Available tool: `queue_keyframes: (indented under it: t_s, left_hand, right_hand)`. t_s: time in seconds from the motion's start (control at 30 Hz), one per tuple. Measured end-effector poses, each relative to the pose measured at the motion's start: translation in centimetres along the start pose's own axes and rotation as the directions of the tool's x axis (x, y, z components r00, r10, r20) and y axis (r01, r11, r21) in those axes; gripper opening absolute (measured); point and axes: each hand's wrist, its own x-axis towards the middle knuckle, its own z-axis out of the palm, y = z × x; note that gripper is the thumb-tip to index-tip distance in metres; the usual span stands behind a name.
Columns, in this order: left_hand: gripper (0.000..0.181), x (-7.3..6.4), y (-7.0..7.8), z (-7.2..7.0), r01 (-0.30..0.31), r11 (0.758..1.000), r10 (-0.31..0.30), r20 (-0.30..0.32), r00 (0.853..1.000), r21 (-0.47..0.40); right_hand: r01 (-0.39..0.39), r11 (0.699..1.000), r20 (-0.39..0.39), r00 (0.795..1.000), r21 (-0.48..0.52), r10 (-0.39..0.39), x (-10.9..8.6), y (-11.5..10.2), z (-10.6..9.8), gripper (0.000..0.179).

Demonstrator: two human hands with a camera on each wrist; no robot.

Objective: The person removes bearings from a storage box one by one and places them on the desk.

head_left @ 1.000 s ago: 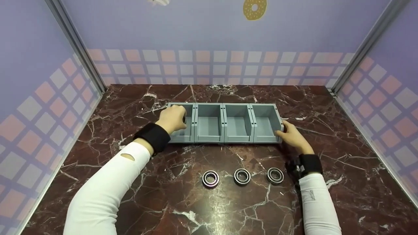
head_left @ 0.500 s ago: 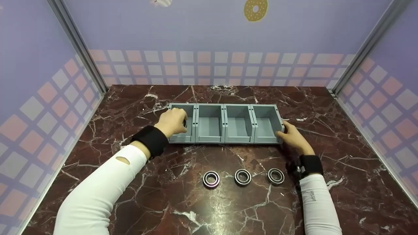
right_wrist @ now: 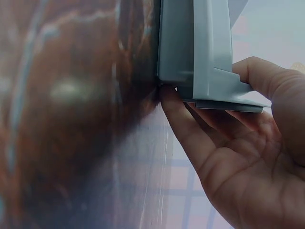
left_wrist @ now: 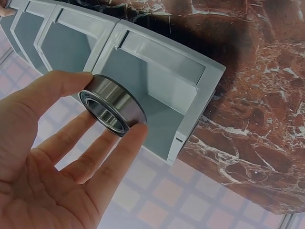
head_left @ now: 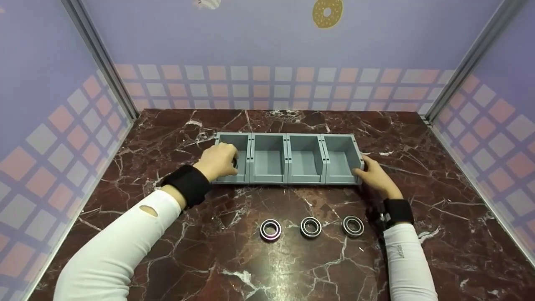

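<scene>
My left hand pinches a steel ball bearing between thumb and fingertips, over the leftmost compartment of a grey bin row. In the left wrist view the bearing is tilted, its ring apart from the compartment floor. My right hand grips the right end wall of the bins; in the right wrist view its thumb lies over the wall's rim and its fingers are against the outside. Three more bearings lie flat in front of the bins: a left one, a middle one and a right one.
The bins stand on a dark red marbled tabletop. Purple panels with a checked band enclose the back and both sides, with grey metal posts at the corners.
My left hand, holding the bearing, has moved slightly left and toward me over the leftmost compartment. The right hand, bins and three lying bearings keep their places.
</scene>
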Motion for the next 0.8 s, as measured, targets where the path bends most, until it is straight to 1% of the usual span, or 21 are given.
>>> queue_keyframes:
  t_s: [0.13,0.27,0.37,0.6,0.8]
  left_hand:
    - [0.033,-0.3,-0.1,0.2,-0.003,1.0,0.003,0.007,1.0,0.0]
    - [0.023,-0.6,0.0,0.4,-0.024,1.0,0.024,0.001,1.0,0.008]
    - [0.021,-0.9,0.2,0.4,-0.035,0.999,0.035,-0.001,0.999,0.007]
    - [0.032,-1.8,0.5,0.9,-0.051,0.999,0.051,0.004,0.999,0.014]
    - [0.033,-2.6,0.6,1.3,-0.066,0.998,0.066,0.017,0.998,0.001]
  right_hand:
    - [0.004,1.0,-0.002,1.0,0.007,-0.004,0.0,0.1,0.0,0.051]
    - [0.008,1.0,0.001,1.0,0.028,-0.008,-0.1,-0.2,0.0,0.051]
    - [0.011,0.999,0.003,1.0,0.042,-0.011,-0.2,-0.3,0.0,0.051]
    - [-0.006,0.997,0.017,1.0,0.072,0.005,-0.3,-0.3,0.0,0.054]
    - [0.01,0.998,0.002,1.0,0.06,-0.011,-0.2,-0.2,0.1,0.053]
